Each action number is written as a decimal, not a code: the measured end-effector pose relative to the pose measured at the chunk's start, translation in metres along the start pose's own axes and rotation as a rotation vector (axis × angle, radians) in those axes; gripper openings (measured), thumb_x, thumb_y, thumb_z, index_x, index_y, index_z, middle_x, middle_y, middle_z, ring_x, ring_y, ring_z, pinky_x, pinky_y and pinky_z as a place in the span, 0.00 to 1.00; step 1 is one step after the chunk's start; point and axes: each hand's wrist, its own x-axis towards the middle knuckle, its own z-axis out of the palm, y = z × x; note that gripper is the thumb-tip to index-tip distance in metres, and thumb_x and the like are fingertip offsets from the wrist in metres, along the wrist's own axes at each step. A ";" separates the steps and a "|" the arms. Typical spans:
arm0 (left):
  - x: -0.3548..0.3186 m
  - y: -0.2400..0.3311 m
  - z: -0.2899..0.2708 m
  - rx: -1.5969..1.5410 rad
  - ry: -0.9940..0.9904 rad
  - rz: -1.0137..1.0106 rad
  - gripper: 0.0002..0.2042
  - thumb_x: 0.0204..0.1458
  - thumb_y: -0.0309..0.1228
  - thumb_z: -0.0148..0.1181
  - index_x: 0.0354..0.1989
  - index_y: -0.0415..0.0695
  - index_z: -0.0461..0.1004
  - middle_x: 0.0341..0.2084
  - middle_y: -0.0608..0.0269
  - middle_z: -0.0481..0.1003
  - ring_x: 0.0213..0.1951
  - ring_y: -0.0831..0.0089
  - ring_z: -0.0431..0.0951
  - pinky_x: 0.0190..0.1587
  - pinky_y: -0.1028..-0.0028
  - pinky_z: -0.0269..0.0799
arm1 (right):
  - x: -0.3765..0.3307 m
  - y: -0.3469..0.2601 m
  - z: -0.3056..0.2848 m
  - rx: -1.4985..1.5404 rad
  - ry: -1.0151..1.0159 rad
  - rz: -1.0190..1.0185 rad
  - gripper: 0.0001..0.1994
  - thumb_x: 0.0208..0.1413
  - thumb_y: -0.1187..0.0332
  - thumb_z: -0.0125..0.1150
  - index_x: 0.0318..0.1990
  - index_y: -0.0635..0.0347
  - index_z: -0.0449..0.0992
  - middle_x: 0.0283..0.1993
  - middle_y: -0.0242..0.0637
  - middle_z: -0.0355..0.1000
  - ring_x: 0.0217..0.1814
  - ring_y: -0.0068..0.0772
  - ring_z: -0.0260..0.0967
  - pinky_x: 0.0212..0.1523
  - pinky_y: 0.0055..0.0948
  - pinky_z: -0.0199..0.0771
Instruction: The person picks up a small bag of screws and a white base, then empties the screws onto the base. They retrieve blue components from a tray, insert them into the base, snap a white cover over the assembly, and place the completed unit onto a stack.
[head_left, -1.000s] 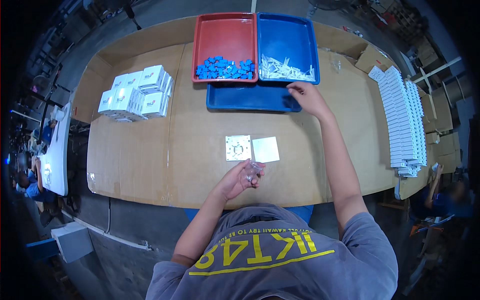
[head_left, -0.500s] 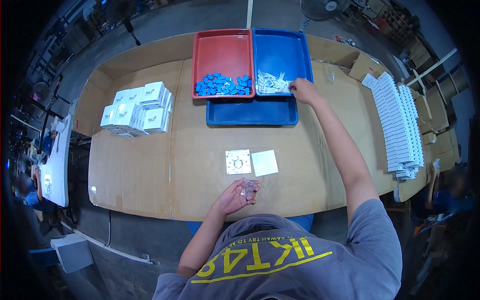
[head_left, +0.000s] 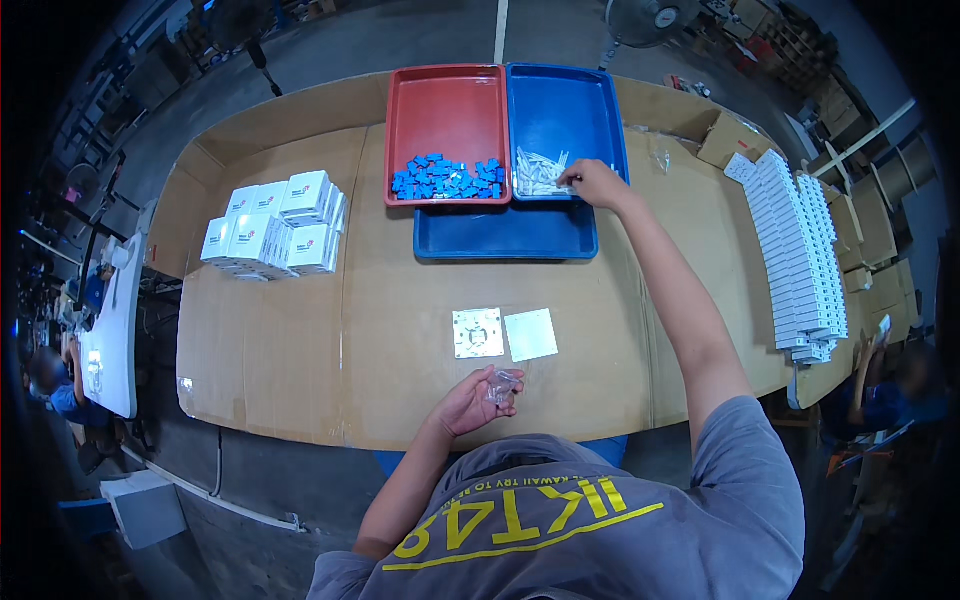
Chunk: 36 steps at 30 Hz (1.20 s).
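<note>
My left hand [head_left: 466, 404], near the table's front edge, has its fingers curled around a small crumpled piece of clear plastic [head_left: 502, 386]. At the far end of my reach, my right hand [head_left: 598, 184] dips into the near right corner of a blue tray [head_left: 566, 108]. Its fingertips are pinched together at a heap of slim white pieces [head_left: 538, 172]; whether they grip one is too small to make out. Just beyond my left hand lie a white square with a cut-out pattern [head_left: 478, 333] and, beside it, a plain white square [head_left: 531, 335].
Left of the blue tray stands a red tray [head_left: 446, 112] with small blue parts [head_left: 447, 181]. Another blue tray [head_left: 505, 236] lies in front. Stacked white boxes [head_left: 270, 225] stand at left, long rows of white boxes [head_left: 795, 260] at right. Cardboard walls [head_left: 285, 112] edge the table.
My right hand has moved slightly left over the white pieces. The left hand keeps hold of the clear plastic. The whole view has shifted a little.
</note>
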 end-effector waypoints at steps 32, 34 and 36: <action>0.000 0.001 -0.001 0.038 -0.018 -0.003 0.28 0.74 0.48 0.38 0.67 0.35 0.66 0.51 0.53 0.77 0.42 0.63 0.79 0.53 0.62 0.76 | 0.016 -0.005 0.001 -0.036 -0.011 -0.143 0.09 0.55 0.68 0.71 0.44 0.47 0.88 0.47 0.37 0.71 0.53 0.41 0.74 0.55 0.39 0.75; 0.000 0.001 -0.001 0.034 -0.017 0.003 0.28 0.74 0.48 0.38 0.67 0.35 0.66 0.51 0.53 0.77 0.42 0.64 0.79 0.52 0.62 0.76 | 0.015 -0.012 -0.004 -0.082 -0.033 -0.136 0.09 0.55 0.67 0.72 0.43 0.47 0.88 0.48 0.37 0.71 0.53 0.42 0.74 0.55 0.40 0.75; 0.000 0.001 0.002 0.042 0.012 0.000 0.28 0.73 0.48 0.38 0.67 0.34 0.66 0.51 0.53 0.77 0.42 0.64 0.79 0.52 0.62 0.76 | 0.016 -0.015 -0.006 -0.129 -0.055 -0.131 0.08 0.55 0.67 0.72 0.43 0.47 0.88 0.48 0.38 0.71 0.54 0.42 0.74 0.55 0.41 0.75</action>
